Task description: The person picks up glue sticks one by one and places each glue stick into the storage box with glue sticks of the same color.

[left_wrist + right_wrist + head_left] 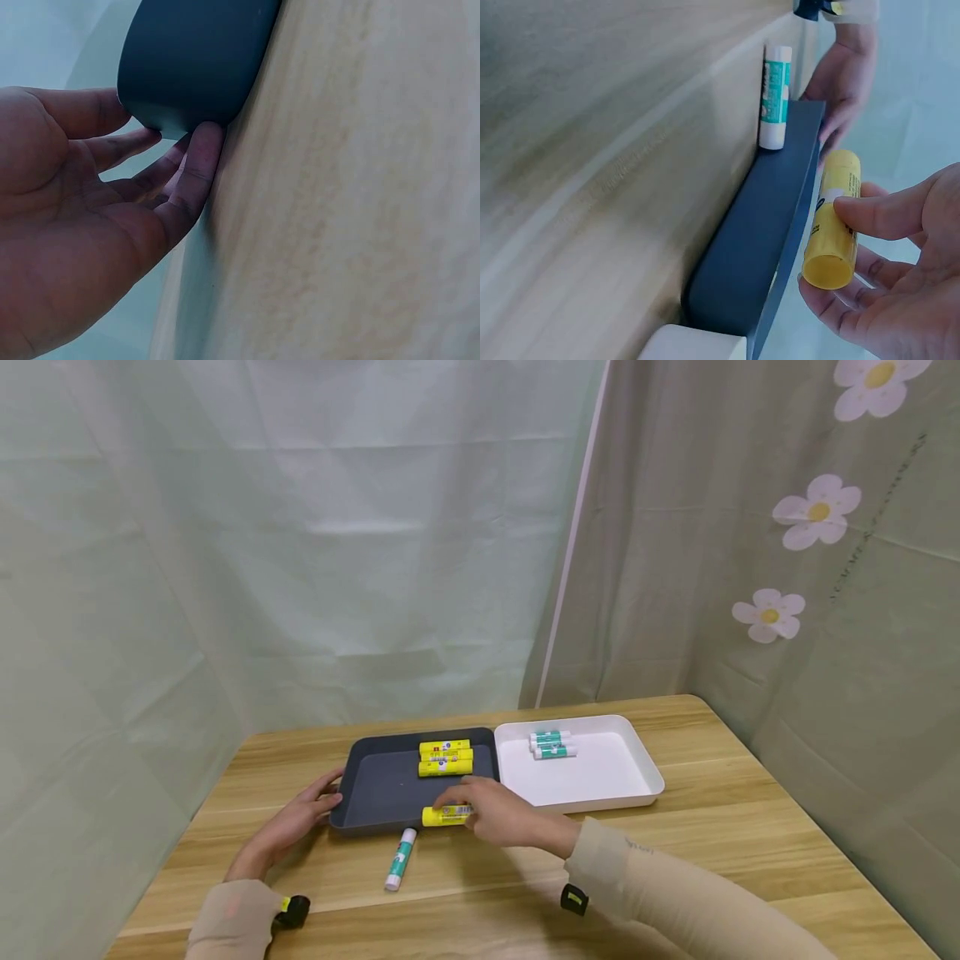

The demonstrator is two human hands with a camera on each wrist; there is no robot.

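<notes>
My right hand (502, 814) pinches a yellow glue stick (838, 240) between thumb and fingers, lengthwise just above the front rim of the dark grey tray (375, 789). At that tray's left end, my left hand (296, 818) rests its fingertips against the outer wall, seen close in the left wrist view. Several yellow glue sticks (446, 767) lie side by side in the back right part of the dark tray. On the table before the tray lies a white-and-green glue stick (401, 860).
A white tray (615, 777) adjoins the dark one on the right, with several white-and-green glue sticks (553, 752) at its back left. Both stand on a wooden table (720, 827). Pale curtains (405, 568) hang behind and at the sides.
</notes>
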